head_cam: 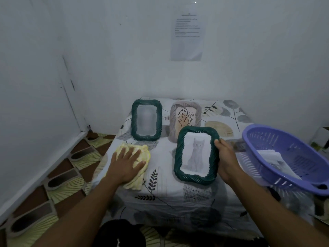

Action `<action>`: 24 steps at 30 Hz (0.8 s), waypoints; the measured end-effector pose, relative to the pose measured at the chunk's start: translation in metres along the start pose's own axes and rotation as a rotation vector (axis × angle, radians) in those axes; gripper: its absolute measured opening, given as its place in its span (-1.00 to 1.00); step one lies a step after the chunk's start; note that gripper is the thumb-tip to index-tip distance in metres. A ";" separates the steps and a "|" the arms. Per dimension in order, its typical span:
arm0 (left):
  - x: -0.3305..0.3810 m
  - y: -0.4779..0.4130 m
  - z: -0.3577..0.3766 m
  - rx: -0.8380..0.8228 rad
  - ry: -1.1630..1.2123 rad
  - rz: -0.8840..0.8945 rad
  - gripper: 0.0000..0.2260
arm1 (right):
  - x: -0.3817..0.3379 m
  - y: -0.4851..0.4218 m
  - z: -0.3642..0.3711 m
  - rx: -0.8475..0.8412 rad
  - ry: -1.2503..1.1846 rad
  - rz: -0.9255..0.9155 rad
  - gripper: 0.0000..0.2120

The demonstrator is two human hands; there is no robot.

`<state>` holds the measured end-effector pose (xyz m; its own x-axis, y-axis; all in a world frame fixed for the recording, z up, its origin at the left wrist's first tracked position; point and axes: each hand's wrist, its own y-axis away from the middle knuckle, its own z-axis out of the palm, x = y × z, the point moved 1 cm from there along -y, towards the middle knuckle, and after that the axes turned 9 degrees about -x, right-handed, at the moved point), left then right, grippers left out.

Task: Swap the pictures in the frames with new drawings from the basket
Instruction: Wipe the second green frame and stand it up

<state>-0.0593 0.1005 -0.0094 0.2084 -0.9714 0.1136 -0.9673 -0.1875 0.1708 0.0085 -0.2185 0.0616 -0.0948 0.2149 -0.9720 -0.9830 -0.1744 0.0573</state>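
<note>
1. At the left edge of the table (178, 198), your left hand (127, 162) lies flat on the yellow cloth (137, 182), fingers straight and spread, pressing it rather than gripping. If you mean to wipe next, gather the cloth into the palm first so it does not drag across the tablecloth.
2. Behind that hand stands the dark green frame (133, 120), its picture too blurred to read. Beside it is the grey frame (173, 122) with a leaf drawing. Both are close together, so work in front of them and do not reach over.
3. In the middle, near you, is the cat frame (179, 154), tilted, with the cat drawing (195, 154) facing up. Your right hand (227, 157) clamps its right rim, thumb over the front and the other fingers hidden behind. The step looks like handling this frame to clean or open it. Steady its left rim with your free hand before turning it over, because a one-sided hold on a ropey rim could slip.
4. At the right, the purple basket (284, 139) sits tilted at the table's edge and holds the loose drawings (277, 161). Lift one sheet by a corner, and watch that the basket does not tip.
</note>
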 end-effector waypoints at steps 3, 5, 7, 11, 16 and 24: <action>0.002 0.000 -0.001 -0.013 0.005 -0.006 -0.32 | -0.001 -0.001 0.008 -0.042 -0.005 -0.009 -0.78; 0.003 -0.001 -0.004 0.047 0.010 0.015 -0.34 | -0.002 -0.002 0.011 -0.063 -0.013 -0.010 -0.77; 0.018 0.000 -0.016 0.244 0.132 0.108 -0.32 | -0.003 -0.002 0.012 -0.073 -0.031 -0.008 -0.76; 0.087 0.011 -0.050 0.161 0.859 0.245 -0.66 | -0.004 0.003 0.016 -0.105 -0.060 0.001 -0.75; 0.148 0.010 -0.059 -0.133 1.535 0.245 -0.76 | -0.010 0.010 0.004 -0.156 -0.101 0.007 -0.73; 0.177 -0.010 -0.053 -0.170 1.661 0.357 -0.71 | -0.020 -0.002 -0.033 -0.141 -0.072 0.089 -0.73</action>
<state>-0.0055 -0.0621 0.0609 0.0229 0.2467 0.9688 -0.9936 0.1131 -0.0053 0.0173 -0.2545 0.0735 -0.1963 0.2602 -0.9454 -0.9389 -0.3278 0.1047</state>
